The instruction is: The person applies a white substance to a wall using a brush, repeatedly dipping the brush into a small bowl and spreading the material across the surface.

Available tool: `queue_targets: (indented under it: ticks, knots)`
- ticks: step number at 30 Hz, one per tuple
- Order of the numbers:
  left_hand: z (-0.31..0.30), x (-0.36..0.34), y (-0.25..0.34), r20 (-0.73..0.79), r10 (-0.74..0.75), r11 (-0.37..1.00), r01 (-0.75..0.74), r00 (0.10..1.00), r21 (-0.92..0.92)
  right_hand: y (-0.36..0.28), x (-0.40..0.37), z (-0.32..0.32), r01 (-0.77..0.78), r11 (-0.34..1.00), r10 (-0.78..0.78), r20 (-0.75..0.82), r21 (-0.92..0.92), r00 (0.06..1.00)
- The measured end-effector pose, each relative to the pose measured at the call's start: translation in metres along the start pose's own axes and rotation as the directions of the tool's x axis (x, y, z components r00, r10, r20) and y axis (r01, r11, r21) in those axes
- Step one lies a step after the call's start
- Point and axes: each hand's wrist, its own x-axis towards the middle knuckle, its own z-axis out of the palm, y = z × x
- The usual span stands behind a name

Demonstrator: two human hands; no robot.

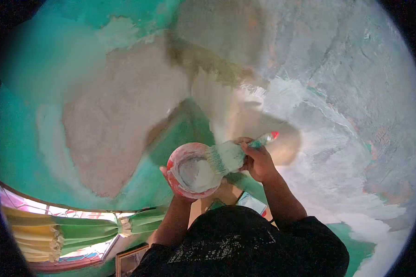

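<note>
My left hand (174, 188) is wrapped round the lower left side of a red bowl (172, 165), its rim and inside smeared with white paint (203, 179). In my right hand (259, 162) is a wide paintbrush (231, 156), gripped by the base of its handle. The red-tipped handle points up and to the right. Its whitish bristles reach left over the bowl's right rim. Bowl and brush are both held up in front of my chest, facing the wall.
Ahead rises a wall with green paint (18, 134), a bare grey-brown patch (111, 106) and whitish strokes (319, 152) on the right. Lower left, a window has a green and yellow curtain (88, 234). Below it stands a framed object (130, 262).
</note>
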Motion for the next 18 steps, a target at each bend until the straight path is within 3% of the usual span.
queue_targets:
  ticks: [1,4,6,10,12,16,18]
  knots:
    - [0.0,0.001,-0.003,-0.006,-0.034,0.999,0.034,0.999,0.0,0.005,-0.003,-0.016,-0.051,0.986,0.047,0.029,0.156,0.998]
    - [-0.002,0.007,-0.016,-0.014,-0.109,0.994,0.109,0.994,-0.002,0.02,-0.014,-0.042,-0.082,0.827,-0.004,0.153,0.556,0.988]
    - [-0.001,0.01,-0.022,-0.017,-0.135,0.991,0.135,0.991,-0.006,0.019,-0.026,-0.045,-0.089,0.769,0.023,0.113,0.633,0.993]
    - [-0.001,0.017,-0.032,-0.023,-0.169,0.986,0.169,0.985,-0.007,0.02,-0.038,-0.05,-0.116,0.676,0.133,0.035,0.728,0.991]
    - [-0.001,0.019,-0.035,-0.024,-0.184,0.983,0.184,0.983,-0.007,0.017,-0.044,-0.053,-0.115,0.724,0.097,0.065,0.68,0.993]
    - [-0.001,0.026,-0.037,-0.019,-0.224,0.975,0.223,0.974,-0.013,0.004,-0.054,-0.053,-0.189,0.646,0.009,0.241,0.739,0.971]
    - [-0.001,0.033,-0.037,-0.009,-0.249,0.968,0.249,0.968,-0.02,-0.011,-0.061,-0.041,-0.125,0.727,0.121,0.052,0.675,0.991]
